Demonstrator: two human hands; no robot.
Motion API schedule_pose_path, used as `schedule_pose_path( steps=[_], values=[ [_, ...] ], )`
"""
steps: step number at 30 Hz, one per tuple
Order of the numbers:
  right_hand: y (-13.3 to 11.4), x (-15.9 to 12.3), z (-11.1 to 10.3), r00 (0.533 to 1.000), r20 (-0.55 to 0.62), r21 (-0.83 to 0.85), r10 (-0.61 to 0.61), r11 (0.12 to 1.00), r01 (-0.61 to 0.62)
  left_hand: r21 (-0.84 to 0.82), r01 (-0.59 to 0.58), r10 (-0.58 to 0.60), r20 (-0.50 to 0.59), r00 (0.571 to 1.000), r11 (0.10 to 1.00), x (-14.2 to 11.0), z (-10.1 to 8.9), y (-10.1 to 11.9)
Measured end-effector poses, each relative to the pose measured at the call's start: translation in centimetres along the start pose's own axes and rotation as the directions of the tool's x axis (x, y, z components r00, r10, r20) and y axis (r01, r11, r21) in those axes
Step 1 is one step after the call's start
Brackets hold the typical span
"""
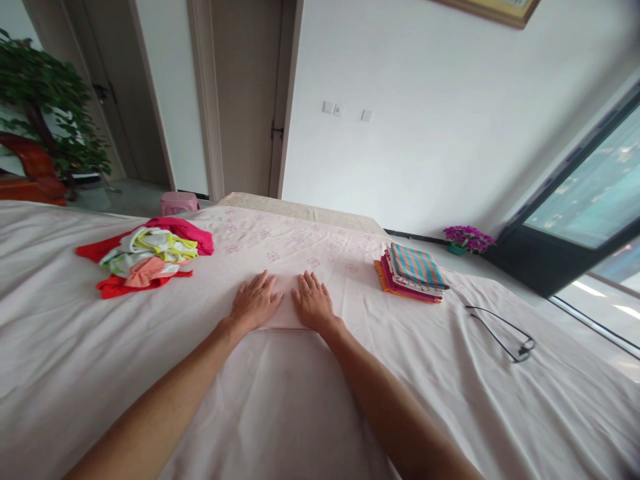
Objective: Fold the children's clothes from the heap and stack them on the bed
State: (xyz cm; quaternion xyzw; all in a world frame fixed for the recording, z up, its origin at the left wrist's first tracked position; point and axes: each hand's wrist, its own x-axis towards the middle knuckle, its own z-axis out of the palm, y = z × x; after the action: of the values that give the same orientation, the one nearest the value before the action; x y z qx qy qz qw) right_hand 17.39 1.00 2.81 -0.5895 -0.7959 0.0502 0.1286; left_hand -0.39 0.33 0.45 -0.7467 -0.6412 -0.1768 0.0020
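Observation:
A pale pink folded cloth (285, 313) lies flat in front of me, close in colour to the sheet (295, 400) under it. My left hand (256, 301) rests palm down on its left side, fingers stretched forward. On its right side my right hand (313, 300) lies flat too, fingers extended. Between the two hands a strip of the cloth shows. To the right is a neat stack of folded cloths (413, 273), a blue and orange striped one on top. A crumpled heap of colourful cloths (150, 257) sits to the left.
Black-framed glasses (505, 333) lie on the sheet at the right. Beyond the far edge stand a pink stool (179, 202) and a pot of purple flowers (467, 238). A leafy plant (45, 100) and a wooden chair (30, 173) are at the far left.

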Motion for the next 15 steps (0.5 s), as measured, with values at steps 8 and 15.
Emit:
schedule_pose_path(
  steps=[8,15],
  values=[
    [1.3,-1.2,0.3,0.998,-0.061,0.028,-0.017,0.999,0.018,0.03,0.036,-0.037,0.004,0.999,0.999,-0.4,0.4,-1.7],
    [2.3,-1.9,0.4,0.999,-0.037,0.006,-0.022,1.0,0.022,0.035,0.052,-0.053,0.024,0.998,0.998,-0.9,0.6,-2.6]
  ],
)
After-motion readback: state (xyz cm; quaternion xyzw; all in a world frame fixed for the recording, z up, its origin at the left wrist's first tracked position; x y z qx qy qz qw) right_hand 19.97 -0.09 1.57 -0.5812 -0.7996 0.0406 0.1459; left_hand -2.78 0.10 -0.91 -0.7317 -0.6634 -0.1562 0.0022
